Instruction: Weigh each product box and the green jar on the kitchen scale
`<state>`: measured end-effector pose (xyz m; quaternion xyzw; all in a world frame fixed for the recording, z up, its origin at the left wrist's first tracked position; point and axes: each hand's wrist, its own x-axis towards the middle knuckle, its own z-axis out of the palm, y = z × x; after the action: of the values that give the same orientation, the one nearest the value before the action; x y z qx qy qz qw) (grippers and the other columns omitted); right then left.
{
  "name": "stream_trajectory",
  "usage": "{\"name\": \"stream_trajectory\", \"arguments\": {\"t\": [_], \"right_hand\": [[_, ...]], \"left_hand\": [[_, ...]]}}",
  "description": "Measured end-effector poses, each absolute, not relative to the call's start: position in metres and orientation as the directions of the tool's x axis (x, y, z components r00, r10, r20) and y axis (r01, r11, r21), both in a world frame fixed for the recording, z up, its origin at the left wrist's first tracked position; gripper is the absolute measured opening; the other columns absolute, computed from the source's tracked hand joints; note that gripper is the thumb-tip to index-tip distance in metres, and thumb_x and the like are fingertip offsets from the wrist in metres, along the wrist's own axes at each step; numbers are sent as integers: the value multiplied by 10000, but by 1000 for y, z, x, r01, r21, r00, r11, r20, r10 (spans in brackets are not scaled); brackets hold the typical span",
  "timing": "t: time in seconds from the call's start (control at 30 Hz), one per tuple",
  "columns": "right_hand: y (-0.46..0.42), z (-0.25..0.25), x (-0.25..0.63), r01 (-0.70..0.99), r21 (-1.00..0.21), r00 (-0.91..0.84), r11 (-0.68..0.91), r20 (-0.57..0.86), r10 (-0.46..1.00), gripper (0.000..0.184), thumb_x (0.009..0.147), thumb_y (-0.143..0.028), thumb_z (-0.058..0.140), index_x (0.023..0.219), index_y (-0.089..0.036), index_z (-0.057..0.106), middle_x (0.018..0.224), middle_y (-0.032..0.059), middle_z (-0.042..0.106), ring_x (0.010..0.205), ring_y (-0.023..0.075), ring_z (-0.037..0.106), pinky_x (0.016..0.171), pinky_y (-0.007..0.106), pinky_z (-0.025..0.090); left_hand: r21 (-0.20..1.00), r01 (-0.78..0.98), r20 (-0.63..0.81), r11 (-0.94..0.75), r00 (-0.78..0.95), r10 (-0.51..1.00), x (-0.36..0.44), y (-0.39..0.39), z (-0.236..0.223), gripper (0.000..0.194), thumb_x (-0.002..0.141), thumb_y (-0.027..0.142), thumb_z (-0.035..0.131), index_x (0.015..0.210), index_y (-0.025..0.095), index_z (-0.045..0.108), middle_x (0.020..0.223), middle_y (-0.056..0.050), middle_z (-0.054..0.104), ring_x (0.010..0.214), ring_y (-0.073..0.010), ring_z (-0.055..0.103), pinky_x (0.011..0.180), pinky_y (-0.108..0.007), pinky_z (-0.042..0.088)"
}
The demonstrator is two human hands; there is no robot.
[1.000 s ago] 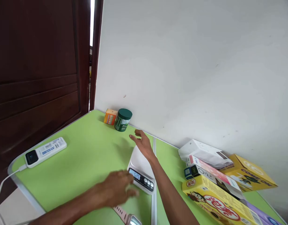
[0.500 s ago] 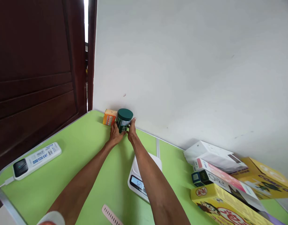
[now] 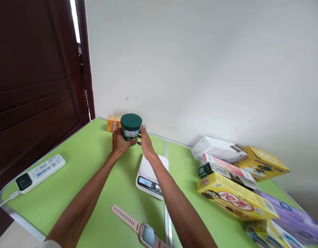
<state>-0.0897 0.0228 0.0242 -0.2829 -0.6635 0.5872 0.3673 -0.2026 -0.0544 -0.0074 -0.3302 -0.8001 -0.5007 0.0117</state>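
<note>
A dark green lidded tub (image 3: 131, 128) is upright between my two hands at the back of the table. My left hand (image 3: 119, 143) curves round its left side and front, the thumb lying across the lower front. Against its right side presses my right hand (image 3: 146, 142), thumb pointing up and fingers partly hidden by the tub. A small orange box (image 3: 113, 123) stands by the wall just behind and left of the tub. Below my right hand, partly covered by the forearm, lies a white kitchen scale (image 3: 145, 187) with a lit display.
A pink-strapped smartwatch (image 3: 148, 235) lies at the front. On the left is a white power strip or power bank (image 3: 46, 168) with a cable and a dark square screen. Several boxes, including a yellow box (image 3: 233, 196), lie to the right near a purple package (image 3: 293, 213). A wall runs behind.
The tub has come nearer to me in both hands, away from the orange box and wall, and looks raised. My view has shifted, showing more of the watch and the right side.
</note>
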Motion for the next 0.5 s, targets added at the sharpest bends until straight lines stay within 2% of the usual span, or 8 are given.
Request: {"name": "stream_trajectory", "arguments": {"t": [0.17, 0.33, 0.5], "right_hand": [[-4, 51, -5, 7, -969, -470, 249, 217, 856, 898, 878, -983, 353, 1261, -249, 702, 1352, 127, 717, 1245, 352, 640, 1097, 541, 517], [-20, 33, 59, 65, -972, -387, 225, 183, 904, 837, 878, -975, 372, 1188, -275, 712, 1292, 104, 742, 1231, 363, 660, 976, 513, 590], [-18, 6, 77, 114, -966, -365, 231, 175, 914, 819, 899, -960, 352, 1134, -267, 720, 1253, 114, 754, 1155, 350, 689, 943, 518, 608]], "left_hand": [[700, 691, 475, 180, -640, 604, -141, -68, 26, 797, 648, 467, 944, 1296, 175, 583, 1205, -135, 662, 1244, -360, 635, 1041, -466, 535], [698, 699, 395, 154, -556, 731, -89, -77, 18, 746, 652, 450, 934, 1264, 194, 592, 1174, -128, 668, 1193, -356, 666, 1011, -454, 548], [685, 704, 325, 188, -525, 786, -76, -75, 0, 703, 656, 467, 933, 1217, 197, 606, 1152, -121, 675, 1186, -355, 681, 998, -457, 552]]}}
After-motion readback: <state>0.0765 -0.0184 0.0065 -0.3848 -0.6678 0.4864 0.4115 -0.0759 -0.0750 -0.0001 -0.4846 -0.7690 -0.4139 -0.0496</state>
